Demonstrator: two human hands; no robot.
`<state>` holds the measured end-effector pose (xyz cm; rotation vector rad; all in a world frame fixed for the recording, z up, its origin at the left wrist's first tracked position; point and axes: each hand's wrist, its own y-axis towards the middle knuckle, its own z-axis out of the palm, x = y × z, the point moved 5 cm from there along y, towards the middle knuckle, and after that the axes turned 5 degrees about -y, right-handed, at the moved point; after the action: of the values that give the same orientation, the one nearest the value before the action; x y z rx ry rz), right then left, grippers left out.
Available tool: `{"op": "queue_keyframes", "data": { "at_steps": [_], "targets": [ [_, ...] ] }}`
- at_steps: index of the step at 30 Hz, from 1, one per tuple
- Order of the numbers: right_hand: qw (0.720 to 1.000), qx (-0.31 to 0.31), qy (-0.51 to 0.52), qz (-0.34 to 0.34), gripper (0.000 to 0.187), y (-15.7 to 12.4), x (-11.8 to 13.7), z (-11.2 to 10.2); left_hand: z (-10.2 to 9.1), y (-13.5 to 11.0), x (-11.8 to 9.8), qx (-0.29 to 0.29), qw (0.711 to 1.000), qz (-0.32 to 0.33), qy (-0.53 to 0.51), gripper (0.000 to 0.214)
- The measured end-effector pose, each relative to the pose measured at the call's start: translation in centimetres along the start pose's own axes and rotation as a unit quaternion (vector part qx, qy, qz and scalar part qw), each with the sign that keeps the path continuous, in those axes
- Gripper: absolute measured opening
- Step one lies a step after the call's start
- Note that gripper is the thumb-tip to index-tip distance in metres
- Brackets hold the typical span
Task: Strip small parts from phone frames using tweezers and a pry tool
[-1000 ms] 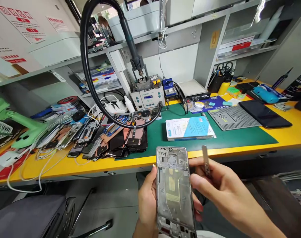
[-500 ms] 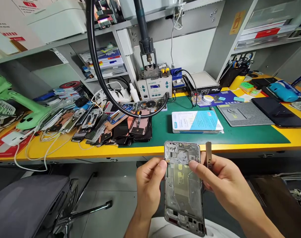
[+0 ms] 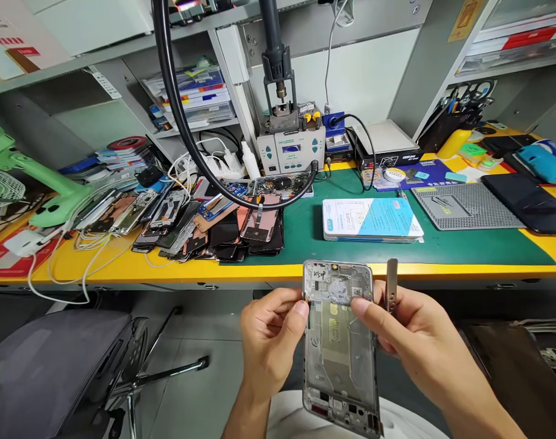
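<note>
Held upright in both hands, just in front of the yellow-edged surface (image 3: 122,271) and below its near rim: a stripped silver phone frame (image 3: 339,347), inner side facing up, handwriting near its top left corner. Left hand (image 3: 269,338) closed on the frame's left edge, thumb tip pressed beside the upper corner, other fingers curled behind. Right hand (image 3: 408,338) gripping the frame's right side, forefinger laid across the top part, with a thin metal tool (image 3: 391,285) pinched upright between its fingers, just right of the frame's top corner. Beyond the frame, on the green mat (image 3: 442,247), lay a white-and-blue packet (image 3: 372,218), nearly straight above it. Further back from the frame, against the shelving, stood a grey soldering station (image 3: 291,149), with a thick black hose (image 3: 168,103) looping down from above to the left of it. Left of the frame on the surface, spread a heap of dismantled phones and screens (image 3: 205,228), white cables (image 3: 77,268) trailing over the edge, and a green fan (image 3: 26,186) beyond. To the frame's right, a perforated grey pad (image 3: 465,207) and a dark phone (image 3: 522,195). Lower left of the frame, a grey chair (image 3: 53,372) on the tiled floor.
</note>
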<state>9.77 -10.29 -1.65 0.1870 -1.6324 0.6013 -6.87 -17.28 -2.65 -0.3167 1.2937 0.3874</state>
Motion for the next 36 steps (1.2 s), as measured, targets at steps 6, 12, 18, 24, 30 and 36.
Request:
{"op": "queue_keyframes", "data": {
  "at_steps": [6,12,18,24,30,36],
  "targets": [
    [1.0,0.014,0.003,-0.008,0.047,-0.2,-0.1,0.2,0.1,0.1,-0.7,-0.015,0.999,-0.011,0.036,0.024],
    [1.0,0.019,0.011,-0.021,0.044,-0.6,0.0,0.3,0.9,0.0,-2.1,-0.052,0.989,0.005,0.136,0.012],
    [0.999,0.013,0.012,-0.028,0.042,-1.1,0.0,0.4,1.1,-0.5,-2.9,-0.068,0.956,0.082,0.273,0.015],
    [0.999,0.004,-0.014,-0.047,0.041,-1.2,0.0,0.3,1.8,-1.0,-3.8,-0.08,0.898,0.197,0.386,0.015],
    [0.997,-0.014,-0.044,-0.067,0.04,-1.6,-0.1,-0.2,2.5,-0.7,-3.9,-0.066,0.912,0.166,0.37,0.016],
    [0.995,-0.013,-0.055,-0.08,0.045,-1.8,0.0,-0.4,2.7,-0.4,-3.8,-0.045,0.929,0.106,0.351,0.015]
  ]
}}
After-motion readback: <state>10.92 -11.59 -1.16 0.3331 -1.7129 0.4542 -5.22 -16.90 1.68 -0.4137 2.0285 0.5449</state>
